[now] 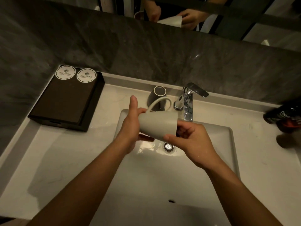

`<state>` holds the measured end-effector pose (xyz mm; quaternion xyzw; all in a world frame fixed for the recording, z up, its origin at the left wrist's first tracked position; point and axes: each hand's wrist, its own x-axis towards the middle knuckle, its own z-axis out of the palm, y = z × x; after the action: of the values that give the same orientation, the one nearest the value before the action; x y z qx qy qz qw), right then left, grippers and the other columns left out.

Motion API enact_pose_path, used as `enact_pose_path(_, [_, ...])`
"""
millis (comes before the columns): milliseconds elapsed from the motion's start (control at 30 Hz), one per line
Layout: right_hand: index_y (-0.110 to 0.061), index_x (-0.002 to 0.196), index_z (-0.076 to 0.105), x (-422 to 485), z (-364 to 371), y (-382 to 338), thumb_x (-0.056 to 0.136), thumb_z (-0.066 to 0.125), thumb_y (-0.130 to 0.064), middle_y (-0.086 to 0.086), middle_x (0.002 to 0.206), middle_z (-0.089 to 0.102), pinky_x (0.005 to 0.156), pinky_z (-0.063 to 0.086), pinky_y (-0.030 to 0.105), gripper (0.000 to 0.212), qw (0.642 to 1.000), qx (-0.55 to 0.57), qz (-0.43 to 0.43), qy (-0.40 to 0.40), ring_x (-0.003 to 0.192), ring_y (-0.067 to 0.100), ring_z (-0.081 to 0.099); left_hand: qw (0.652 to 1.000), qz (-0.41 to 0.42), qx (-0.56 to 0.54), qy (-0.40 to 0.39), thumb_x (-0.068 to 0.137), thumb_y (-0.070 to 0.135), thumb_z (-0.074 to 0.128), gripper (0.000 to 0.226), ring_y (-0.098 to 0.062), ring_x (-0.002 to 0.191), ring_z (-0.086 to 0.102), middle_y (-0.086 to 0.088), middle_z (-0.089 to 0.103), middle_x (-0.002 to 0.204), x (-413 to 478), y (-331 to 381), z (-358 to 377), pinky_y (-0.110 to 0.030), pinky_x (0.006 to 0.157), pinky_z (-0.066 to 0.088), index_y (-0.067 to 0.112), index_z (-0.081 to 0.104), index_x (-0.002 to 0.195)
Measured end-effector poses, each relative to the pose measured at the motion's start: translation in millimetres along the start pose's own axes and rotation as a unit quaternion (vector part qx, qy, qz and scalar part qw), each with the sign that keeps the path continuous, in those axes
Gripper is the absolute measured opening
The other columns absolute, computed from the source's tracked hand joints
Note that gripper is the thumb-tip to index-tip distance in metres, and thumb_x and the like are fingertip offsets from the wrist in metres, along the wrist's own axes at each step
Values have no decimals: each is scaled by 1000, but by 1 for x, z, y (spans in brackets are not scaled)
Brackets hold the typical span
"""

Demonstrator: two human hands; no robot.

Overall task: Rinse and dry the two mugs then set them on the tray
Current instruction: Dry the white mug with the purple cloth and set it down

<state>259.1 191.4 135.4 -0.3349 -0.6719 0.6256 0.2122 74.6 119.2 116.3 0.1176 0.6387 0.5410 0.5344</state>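
A person's two bare hands hold a pale grey mug (158, 125) on its side above the white sink (211, 168), just in front of the chrome faucet (189, 101). The left hand (132, 126) cups the mug's base end, thumb raised and fingers (146, 138) wrapped under the body, so that hand is closed around the mug. The right hand (193, 142) grips the rim end, its thumb lying along the outer wall and its fingers (183, 133) curled at the mouth; how far they reach inside cannot be told. The mug's looped handle points up and toward the rear edge of the tabletop (57, 152). The drain (168, 146) shows just below the mug, between the two hands.

A second, dark mug (157, 97) stands upside down on the tabletop near the rear edge, just left of the faucet and partly behind the pale mug's handle.

A black tray (91, 115) sits at the rear left corner of the tabletop, well apart from both mugs. It carries a dark folded cloth or pad (65, 101) and two round white paper coasters (75, 75) lying side by side at its back.

At the right edge of the tabletop lies a dark bottle (285, 119) with white lettering, blurred.

In the mirror (244, 17) above the dark stone backsplash, both hands and the pale mug are reflected.
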Motion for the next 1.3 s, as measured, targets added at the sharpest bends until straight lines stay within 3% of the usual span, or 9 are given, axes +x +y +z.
enact_pose_path(100, [-49, 116, 71, -5, -2, -2, 82, 80, -25, -25, 100, 75, 82, 58, 21, 43, 982, -176, -60, -40, 88, 3, 71, 986, -154, -16, -61, 85, 89, 35, 82, -40, 103, 71, -16, 73, 116, 7, 13, -14, -46, 58, 64, 25, 70, 122])
enact_pose_path(233, [-39, 122, 68, -7, -3, 0, 83, 79, -35, -22, 97, 70, 76, 56, 22, 41, 928, -339, -132, -83, 84, 0, 62, 987, -161, 5, -3, 90, 75, 53, 59, -36, 93, 69, -15, 71, 109, 9, 8, -11, -37, 44, 56, 23, 68, 115])
enact_pose_path(400, [-60, 110, 69, -8, 0, 0, 69, 85, -43, -24, 108, 75, 85, 58, 17, 47, 985, -153, 14, -84, 101, 2, 72, 994, -70, -16, 88, 90, 40, 59, 24, -37, 67, 66, -15, 69, 85, 6, -10, 8, -26, 37, 42, 18, 70, 87])
enact_pose_path(700, [-6, 124, 72, -9, -1, 9, 74, 79, -1, 17, 120, 76, 92, 59, 36, 50, 973, 192, 102, -84, 112, 32, 73, 975, 174, 52, 131, 88, 38, 48, 39, -21, 67, 70, -1, 73, 70, -10, -24, 13, -32, 40, 50, 28, 80, 68])
enact_pose_path(900, [0, 119, 74, -6, -7, -4, 62, 97, -36, 15, 111, 77, 84, 61, 32, 71, 933, 310, 164, -80, 99, 24, 75, 849, 486, 176, 108, 100, 20, 38, 42, -13, 91, 66, -6, 71, 100, -6, -39, 1, -25, 75, 56, 3, 76, 103])
enact_pose_path(967, [-5, 107, 80, -5, -8, -5, 64, 95, -35, 16, 106, 78, 81, 62, 33, 55, 930, 320, 171, -64, 95, 24, 75, 814, 530, 220, 89, 100, 17, 38, 43, -13, 93, 65, -13, 72, 102, -3, -40, -2, -21, 79, 55, -5, 74, 105])
enact_pose_path(1067, [-7, 105, 81, -4, -10, -7, 80, 78, -12, 17, 106, 78, 79, 61, 32, 25, 957, 248, 144, -48, 95, 27, 75, 854, 454, 253, -2, 101, 32, 38, 45, -13, 94, 64, -6, 71, 105, -1, -28, -8, -27, 77, 55, 5, 73, 111])
enact_pose_path(1167, [-14, 102, 80, -5, -14, -13, 82, 75, 5, 9, 98, 81, 75, 60, 29, 28, 987, 116, 99, -50, 89, 22, 78, 925, 250, 254, -133, 95, 65, 33, 56, -13, 96, 68, 10, 72, 101, 1, -2, -14, -37, 79, 58, 28, 74, 107])
enact_pose_path(1300, [-26, 114, 77, -8, -17, -24, 84, 81, -4, -2, 105, 80, 82, 61, 26, 38, 985, -74, 40, -152, 96, 17, 77, 926, 68, 268, -256, 85, 86, 33, 76, -17, 93, 74, 2, 77, 99, 7, 18, -15, -29, 78, 60, 26, 75, 105])
